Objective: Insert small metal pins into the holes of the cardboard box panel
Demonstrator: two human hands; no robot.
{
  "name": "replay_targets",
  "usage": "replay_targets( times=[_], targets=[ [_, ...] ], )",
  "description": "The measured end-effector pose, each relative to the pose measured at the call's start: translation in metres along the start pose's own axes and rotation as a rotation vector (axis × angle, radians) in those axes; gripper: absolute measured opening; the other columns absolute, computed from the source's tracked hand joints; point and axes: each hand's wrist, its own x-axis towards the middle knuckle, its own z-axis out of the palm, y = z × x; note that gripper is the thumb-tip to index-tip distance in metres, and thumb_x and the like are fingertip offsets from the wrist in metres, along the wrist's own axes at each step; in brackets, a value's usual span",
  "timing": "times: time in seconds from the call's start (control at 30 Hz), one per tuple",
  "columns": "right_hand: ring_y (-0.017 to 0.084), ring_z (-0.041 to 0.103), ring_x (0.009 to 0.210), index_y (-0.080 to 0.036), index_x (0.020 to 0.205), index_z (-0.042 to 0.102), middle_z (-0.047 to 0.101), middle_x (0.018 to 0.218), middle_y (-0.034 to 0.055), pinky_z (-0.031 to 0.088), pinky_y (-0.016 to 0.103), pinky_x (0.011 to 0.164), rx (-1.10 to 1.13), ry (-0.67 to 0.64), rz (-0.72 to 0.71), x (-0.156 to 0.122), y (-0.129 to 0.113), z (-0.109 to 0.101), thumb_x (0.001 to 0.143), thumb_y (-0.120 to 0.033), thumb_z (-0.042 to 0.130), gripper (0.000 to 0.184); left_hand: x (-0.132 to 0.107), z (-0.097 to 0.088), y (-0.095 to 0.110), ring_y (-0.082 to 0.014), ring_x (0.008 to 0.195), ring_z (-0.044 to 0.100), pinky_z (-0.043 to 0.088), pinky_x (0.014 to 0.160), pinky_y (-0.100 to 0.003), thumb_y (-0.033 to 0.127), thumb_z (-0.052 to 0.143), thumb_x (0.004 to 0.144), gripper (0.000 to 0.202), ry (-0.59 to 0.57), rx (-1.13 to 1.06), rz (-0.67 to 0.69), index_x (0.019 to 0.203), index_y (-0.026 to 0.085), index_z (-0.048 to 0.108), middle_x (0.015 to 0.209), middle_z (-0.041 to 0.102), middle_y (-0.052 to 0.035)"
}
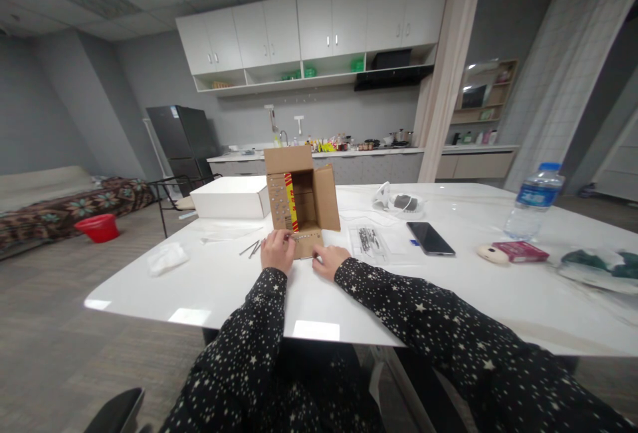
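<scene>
An open cardboard box (304, 200) stands on its side on the white table, its opening towards me and flaps spread. Yellow and red tape (291, 202) runs down its left flap. Small pale pieces dot that left flap (278, 202), and a row of them lies along the lower flap (305, 247); their kind is too small to tell. My left hand (278, 251) rests at the lower flap's left side, thumb and forefinger brought together; whatever they pinch is hidden. My right hand (329, 260) is curled at the flap's front right corner, fingertips closed on its edge.
Left of the box are thin metal sticks (250, 248), a white box (230, 196) and crumpled tissue (168, 258). To the right lie a clear case of small dark parts (369, 240), a phone (430, 238), a maroon packet (521, 252) and a water bottle (535, 200).
</scene>
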Motion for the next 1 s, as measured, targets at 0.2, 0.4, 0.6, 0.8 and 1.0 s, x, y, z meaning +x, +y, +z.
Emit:
replay_targets(
  times=[0.2,0.4,0.6,0.8,1.0],
  targets=[
    [0.020,0.061,0.081,-0.026,0.105,0.055,0.066,0.092,0.0055,0.037,0.029,0.067,0.003,-0.008,0.000,0.000,0.000,0.000,0.086,-0.042,0.037,0.031,-0.001,0.000,0.000,-0.0171,0.082,0.057,0.040,0.081,-0.032,0.023,0.048,0.081,0.014,-0.018,-0.029,0.053,0.088,0.020,0.059,0.082,0.062,-0.0035],
    [0.021,0.061,0.082,-0.027,0.105,0.056,0.067,0.093,0.0051,0.037,0.029,0.067,0.009,-0.002,0.002,-0.002,-0.001,-0.002,0.085,-0.041,0.038,0.030,-0.002,0.003,-0.002,-0.0148,0.073,0.055,0.044,0.077,-0.029,0.023,0.047,0.080,0.014,-0.064,-0.105,0.111,0.086,0.019,0.059,0.079,0.060,-0.0031],
    [0.020,0.061,0.082,-0.027,0.105,0.056,0.066,0.093,0.0045,0.038,0.028,0.067,0.016,-0.008,-0.008,-0.001,0.000,-0.003,0.086,-0.042,0.037,0.030,-0.004,0.011,-0.007,-0.0131,0.067,0.053,0.046,0.072,-0.028,0.019,0.047,0.078,0.015,-0.140,-0.171,0.174,0.088,0.019,0.058,0.082,0.061,-0.0025],
    [0.020,0.061,0.080,-0.027,0.103,0.056,0.066,0.090,0.0043,0.038,0.028,0.065,0.021,0.019,-0.019,0.000,0.001,0.000,0.085,-0.041,0.038,0.029,-0.005,0.014,-0.008,-0.0125,0.065,0.054,0.047,0.070,-0.027,0.019,0.047,0.078,0.015,-0.185,-0.203,0.183,0.088,0.020,0.059,0.083,0.062,-0.0023],
    [0.021,0.061,0.081,-0.026,0.104,0.057,0.066,0.092,0.0048,0.039,0.029,0.067,0.028,0.007,-0.007,0.000,0.000,0.000,0.084,-0.042,0.038,0.031,-0.005,0.015,-0.007,-0.0118,0.063,0.055,0.047,0.069,-0.026,0.020,0.049,0.079,0.015,-0.297,-0.174,0.188,0.086,0.020,0.062,0.079,0.064,-0.0012]
  ],
)
